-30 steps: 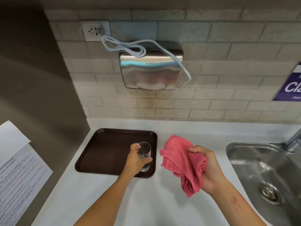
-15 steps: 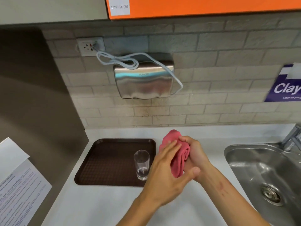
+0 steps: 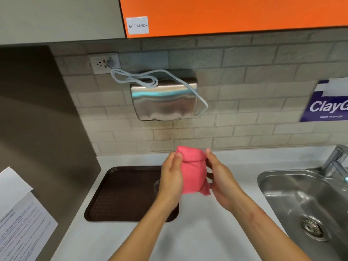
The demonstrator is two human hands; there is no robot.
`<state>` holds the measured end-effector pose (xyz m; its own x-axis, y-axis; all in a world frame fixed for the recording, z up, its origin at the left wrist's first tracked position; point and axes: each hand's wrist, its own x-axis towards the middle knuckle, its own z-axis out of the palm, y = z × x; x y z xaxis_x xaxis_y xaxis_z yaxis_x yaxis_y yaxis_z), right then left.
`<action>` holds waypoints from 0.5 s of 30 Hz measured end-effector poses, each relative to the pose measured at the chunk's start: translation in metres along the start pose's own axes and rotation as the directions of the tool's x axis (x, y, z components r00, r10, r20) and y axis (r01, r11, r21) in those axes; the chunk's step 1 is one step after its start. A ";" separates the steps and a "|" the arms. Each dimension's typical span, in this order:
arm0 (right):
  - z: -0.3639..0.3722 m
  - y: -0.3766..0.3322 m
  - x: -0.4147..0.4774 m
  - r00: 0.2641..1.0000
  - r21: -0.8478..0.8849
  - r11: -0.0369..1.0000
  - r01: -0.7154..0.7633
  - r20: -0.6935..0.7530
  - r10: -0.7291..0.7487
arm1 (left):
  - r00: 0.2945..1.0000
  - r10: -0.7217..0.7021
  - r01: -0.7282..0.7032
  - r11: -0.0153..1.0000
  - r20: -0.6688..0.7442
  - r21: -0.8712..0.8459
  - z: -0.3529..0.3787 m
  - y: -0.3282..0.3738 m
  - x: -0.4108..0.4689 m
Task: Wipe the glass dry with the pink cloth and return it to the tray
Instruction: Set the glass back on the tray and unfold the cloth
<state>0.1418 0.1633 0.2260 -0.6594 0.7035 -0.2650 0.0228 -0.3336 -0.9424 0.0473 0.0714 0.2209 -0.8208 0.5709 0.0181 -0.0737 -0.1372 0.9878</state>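
Note:
The pink cloth (image 3: 192, 172) is bunched up and held between both hands above the white counter. My left hand (image 3: 170, 179) grips its left side and my right hand (image 3: 220, 178) grips its right side. The clear glass (image 3: 156, 185) stands upright on the right part of the brown tray (image 3: 120, 193); my left hand hides most of it, and only its left rim shows. Neither hand touches the glass.
A steel sink (image 3: 301, 202) with a tap (image 3: 337, 161) lies to the right. A hand dryer (image 3: 164, 98) with a looped white cable hangs on the tiled wall. A printed paper sheet (image 3: 20, 217) is fixed on the left wall. An orange cabinet (image 3: 233, 14) hangs overhead.
My left hand let go of the glass on the tray and came over to the cloth. Both hands now hold the cloth, and the view has tilted upward.

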 end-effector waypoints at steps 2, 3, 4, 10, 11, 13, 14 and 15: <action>-0.008 0.006 0.006 0.990 -0.040 0.997 0.061 -0.124 -0.066 | 0.981 -0.193 0.194 0.953 0.025 -0.232 -0.007 0.012 0.011; -0.012 0.008 0.008 0.989 0.004 0.996 0.090 -0.115 -0.089 | 0.967 -0.250 0.256 0.925 0.058 -0.281 -0.009 0.016 0.016; -0.017 0.009 0.012 0.994 0.077 0.991 0.108 -0.032 -0.106 | 0.952 -0.291 0.307 0.905 0.099 -0.293 -0.011 0.019 0.019; -0.032 -0.001 0.024 0.954 0.048 0.959 0.278 0.105 -0.282 | 0.921 -0.254 0.334 0.906 0.297 -0.262 -0.020 0.017 0.037; -0.033 -0.005 0.028 0.955 0.006 0.956 0.293 0.032 -0.293 | 0.916 -0.196 0.291 0.926 0.351 -0.241 -0.023 0.015 0.040; -0.035 -0.013 0.031 0.955 -0.081 0.954 0.288 -0.052 -0.293 | 0.897 -0.115 0.201 0.966 0.427 -0.161 -0.025 0.011 0.044; -0.035 -0.016 0.032 0.956 -0.135 0.952 0.276 -0.065 -0.286 | 0.900 -0.091 0.152 0.982 0.427 -0.112 -0.025 0.008 0.045; -0.037 -0.019 0.033 0.960 -0.185 0.949 0.254 -0.069 -0.270 | 0.914 -0.070 0.105 0.992 0.401 -0.065 -0.023 0.006 0.046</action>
<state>0.1469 0.2159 0.2278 -0.5876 0.8090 -0.0136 -0.0072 -0.0220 -0.9997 -0.0035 0.0782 0.2241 -0.5179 0.8554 0.0093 -0.1961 -0.1293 0.9720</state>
